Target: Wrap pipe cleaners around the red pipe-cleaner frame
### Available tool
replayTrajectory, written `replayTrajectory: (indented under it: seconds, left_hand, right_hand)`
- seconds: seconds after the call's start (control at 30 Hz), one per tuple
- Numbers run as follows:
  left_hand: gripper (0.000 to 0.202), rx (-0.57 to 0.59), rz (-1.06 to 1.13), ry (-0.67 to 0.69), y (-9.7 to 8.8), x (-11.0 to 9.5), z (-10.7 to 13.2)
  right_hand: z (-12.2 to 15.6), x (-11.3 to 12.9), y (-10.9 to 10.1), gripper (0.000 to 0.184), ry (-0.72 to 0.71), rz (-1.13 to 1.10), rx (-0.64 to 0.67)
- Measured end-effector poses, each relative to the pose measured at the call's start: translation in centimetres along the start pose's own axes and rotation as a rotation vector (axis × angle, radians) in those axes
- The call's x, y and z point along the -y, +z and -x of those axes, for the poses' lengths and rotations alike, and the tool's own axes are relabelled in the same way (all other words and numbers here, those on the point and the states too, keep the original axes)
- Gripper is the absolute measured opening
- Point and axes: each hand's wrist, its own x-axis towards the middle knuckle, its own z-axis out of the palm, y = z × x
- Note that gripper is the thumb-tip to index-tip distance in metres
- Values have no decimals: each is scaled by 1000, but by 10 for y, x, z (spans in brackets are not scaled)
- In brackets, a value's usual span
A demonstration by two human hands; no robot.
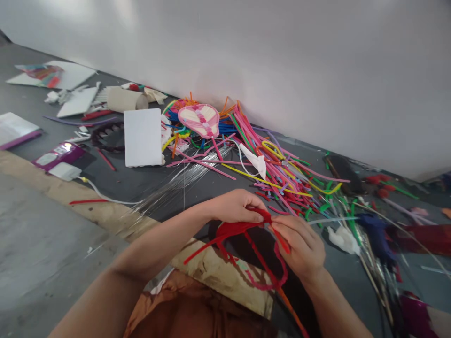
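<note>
My left hand (241,206) pinches red pipe cleaners (232,228) near their upper end, thumb and fingers together. Right beside it, my right hand (299,239) has its fingers closed on the same red pipe cleaners, one short piece lying along its fingertips. One red end sticks out to the lower left. Beneath both hands hangs a dark pink pipe-cleaner loop (284,272), with an orange stem (291,307) running down from it. How the red pieces join between my fingertips is hidden.
Ahead lies a heap of coloured pipe cleaners (278,180), with a pink-edged oval piece (200,120) on top. Left of it are a white block (143,137), a cardboard roll (127,99) and a glue gun's white cord (109,200). Thin wire stems (378,281) lie right. A wall (225,47) stands behind.
</note>
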Motion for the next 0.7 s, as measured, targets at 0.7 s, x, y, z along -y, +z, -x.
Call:
replayTrajectory:
  seconds: [0.7]
  left_hand:
    - [41, -11, 54, -81, -4, -6, 3]
  right_hand:
    - [-13, 0, 10, 23, 1270, -1141, -327]
